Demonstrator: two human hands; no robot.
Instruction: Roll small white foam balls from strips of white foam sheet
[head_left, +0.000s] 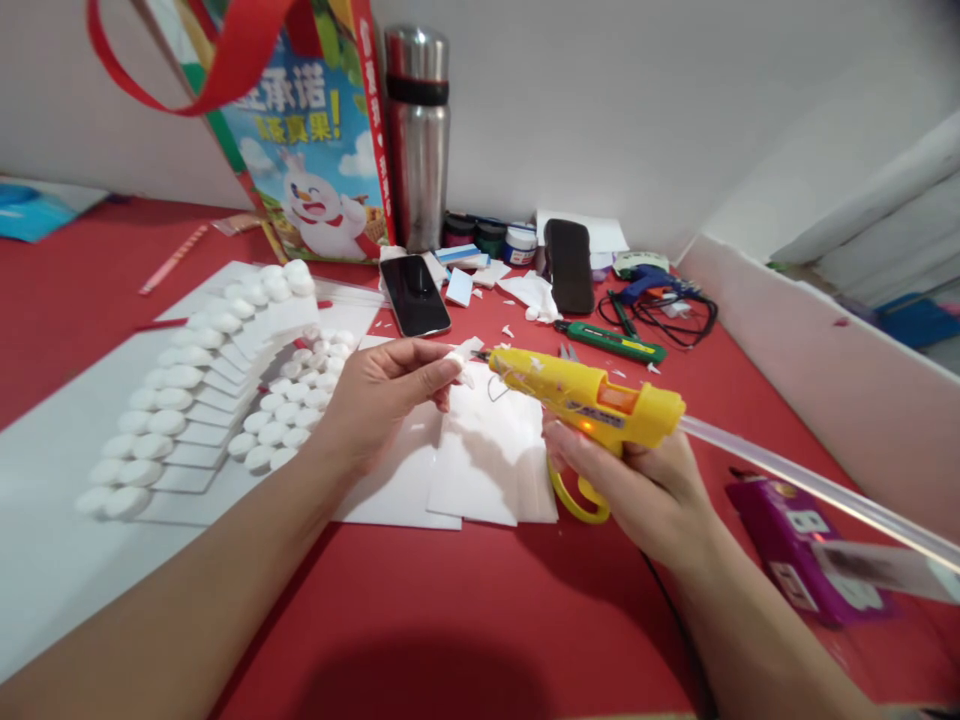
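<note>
My right hand (637, 480) is wrapped round a yellow glue gun (577, 392), its orange light lit and a clear glue stick (795, 475) sticking out of the back. The nozzle points left at a small white piece (466, 358) pinched in my left hand (401, 390); whether they touch is unclear. Below both hands lie white sheets (480, 470), partly overlapping. On the left, a curved stepped row of white cards (206, 430) bears white round pieces (180, 377) along its outer side. More white discs (289, 412) lie grouped inside the curve.
At the back stand a colourful bag (322, 180), a steel flask (420, 150) and paint jars (520, 243). Two phones (416, 295), a green cutter (615, 341), coiled cables (675, 310) and paper scraps lie beyond my hands. A purple box (806, 550) is at the right.
</note>
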